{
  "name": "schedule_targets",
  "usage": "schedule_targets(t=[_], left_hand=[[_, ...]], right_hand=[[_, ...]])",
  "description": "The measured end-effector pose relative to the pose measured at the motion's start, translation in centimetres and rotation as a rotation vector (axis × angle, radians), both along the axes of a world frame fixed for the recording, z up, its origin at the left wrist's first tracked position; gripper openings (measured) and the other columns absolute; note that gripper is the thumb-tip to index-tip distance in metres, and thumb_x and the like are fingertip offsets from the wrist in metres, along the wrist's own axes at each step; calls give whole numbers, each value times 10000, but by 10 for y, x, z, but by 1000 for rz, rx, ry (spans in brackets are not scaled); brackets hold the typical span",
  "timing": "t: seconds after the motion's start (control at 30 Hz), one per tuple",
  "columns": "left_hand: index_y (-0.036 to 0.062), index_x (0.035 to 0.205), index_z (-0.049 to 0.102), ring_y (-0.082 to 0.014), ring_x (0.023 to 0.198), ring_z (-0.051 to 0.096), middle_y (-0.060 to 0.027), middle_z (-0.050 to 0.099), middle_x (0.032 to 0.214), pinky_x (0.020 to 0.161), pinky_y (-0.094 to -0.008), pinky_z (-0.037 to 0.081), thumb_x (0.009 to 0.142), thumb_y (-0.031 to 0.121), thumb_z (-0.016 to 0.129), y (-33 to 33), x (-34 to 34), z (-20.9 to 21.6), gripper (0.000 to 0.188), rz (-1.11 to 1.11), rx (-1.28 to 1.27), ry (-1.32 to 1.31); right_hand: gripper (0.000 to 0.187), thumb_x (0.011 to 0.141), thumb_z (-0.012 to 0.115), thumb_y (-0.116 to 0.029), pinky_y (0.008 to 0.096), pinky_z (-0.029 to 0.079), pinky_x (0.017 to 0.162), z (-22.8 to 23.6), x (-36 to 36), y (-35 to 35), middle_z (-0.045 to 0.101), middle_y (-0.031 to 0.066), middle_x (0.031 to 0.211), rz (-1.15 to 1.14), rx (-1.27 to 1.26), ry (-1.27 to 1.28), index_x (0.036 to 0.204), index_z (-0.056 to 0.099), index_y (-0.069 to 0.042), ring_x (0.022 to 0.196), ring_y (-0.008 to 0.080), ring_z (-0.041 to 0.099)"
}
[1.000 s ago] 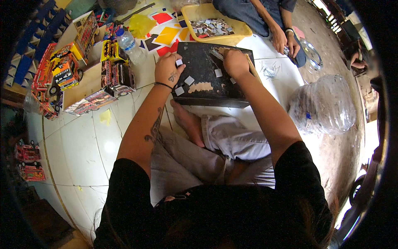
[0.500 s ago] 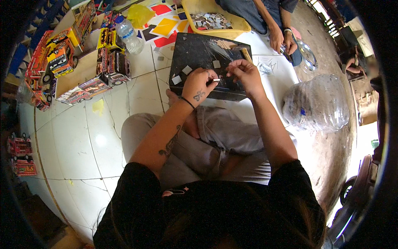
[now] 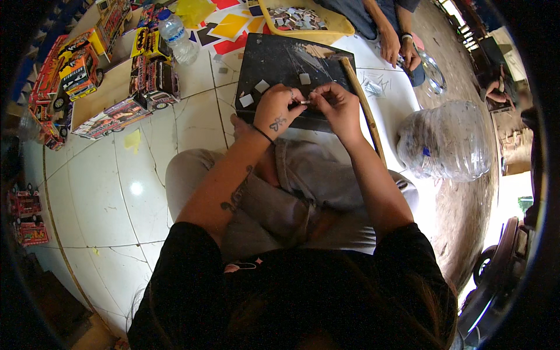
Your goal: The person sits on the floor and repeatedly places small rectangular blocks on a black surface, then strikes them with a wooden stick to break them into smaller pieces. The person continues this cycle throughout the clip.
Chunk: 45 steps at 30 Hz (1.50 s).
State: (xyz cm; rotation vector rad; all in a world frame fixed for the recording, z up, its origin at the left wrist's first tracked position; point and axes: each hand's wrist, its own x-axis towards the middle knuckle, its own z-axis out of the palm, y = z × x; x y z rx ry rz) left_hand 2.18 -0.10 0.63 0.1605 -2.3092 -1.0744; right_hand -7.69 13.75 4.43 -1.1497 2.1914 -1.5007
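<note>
The person sits on the white tiled floor (image 3: 116,192) with a black board (image 3: 280,64) resting across the knees. The left hand (image 3: 277,109) and the right hand (image 3: 335,105) meet over the near edge of the board, fingertips pressed together around a small pale piece (image 3: 304,102) that both pinch between them; its exact shape is too small to tell. Small pale squares (image 3: 262,86) lie on the board to the left of the hands. A wooden stick (image 3: 364,108) runs along the board's right side. Beyond the board stands a yellow tray (image 3: 344,26) of small cut pieces, and a second person's hands (image 3: 399,52) rest near it. A clear plastic bottle (image 3: 177,38) and colourful toy trucks (image 3: 151,70) stand to the left; a clear plastic bag (image 3: 446,143) sits at the right
</note>
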Motion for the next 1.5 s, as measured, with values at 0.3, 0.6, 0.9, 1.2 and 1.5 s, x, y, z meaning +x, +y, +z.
schedule_targets(t=[0.3,0.6,0.9,1.2,1.5], left_hand=[[60,803,640,-268,690,576,-111,579,724,631,-372,463,707,127,730,1,0,0,147,22,39,-66],[47,812,633,-272,714,590,-121,588,741,651,-371,476,706,121,732,2,2,4,162,30,14,-90],[32,791,624,-233,642,563,-92,553,692,604,-339,461,714,153,752,2,0,2,192,37,-19,-36],[51,798,631,-268,716,588,-114,589,741,650,-370,475,710,127,735,3,1,4,156,35,36,-98],[51,797,630,-270,710,585,-113,583,740,648,-371,472,707,123,736,2,1,3,157,30,30,-92]], right_hand=[[56,825,664,-16,237,502,654,7,5,-1,672,62,789,-27,31,214,855,626,13,717,83,631],[60,817,669,-18,244,503,654,14,7,0,673,73,768,-25,69,185,849,630,15,726,97,646],[61,822,663,-18,251,508,657,11,7,1,670,84,793,18,21,301,851,624,18,721,118,654],[62,824,663,-22,258,509,645,10,5,1,665,84,791,12,31,241,844,621,19,721,124,655],[62,818,667,-11,251,511,643,8,4,2,666,84,794,11,4,250,838,617,19,726,118,657]])
